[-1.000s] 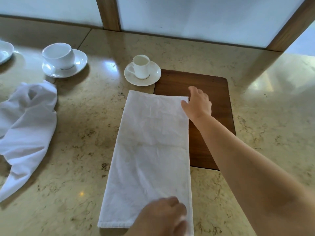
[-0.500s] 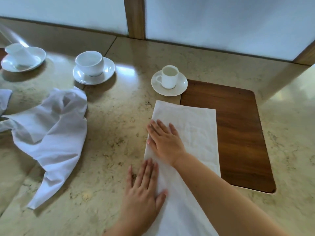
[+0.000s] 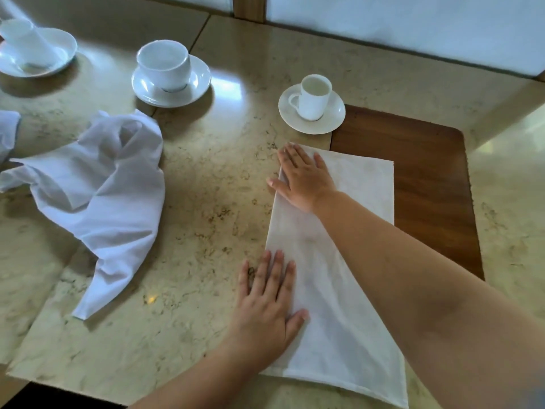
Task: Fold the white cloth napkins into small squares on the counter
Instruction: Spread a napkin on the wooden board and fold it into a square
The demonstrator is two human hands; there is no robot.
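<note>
- Two white cloth napkins show in full: a long folded white napkin strip [image 3: 348, 276] lying flat on the beige marble bench [image 3: 191, 219], its far right part over a dark wooden rounded board [image 3: 427, 187], and a crumpled white napkin [image 3: 100, 196] to the left.
- Three white cups on saucers: small [image 3: 314, 97], wide [image 3: 163, 66], blurred far-left [image 3: 26, 42].
- Since half a second ago, the right hand [image 3: 305, 181] has slid up the strip's left edge to its far corner.
- Both grips are flat, fingers straight; the left hand [image 3: 265, 308] presses the near left edge.
</note>
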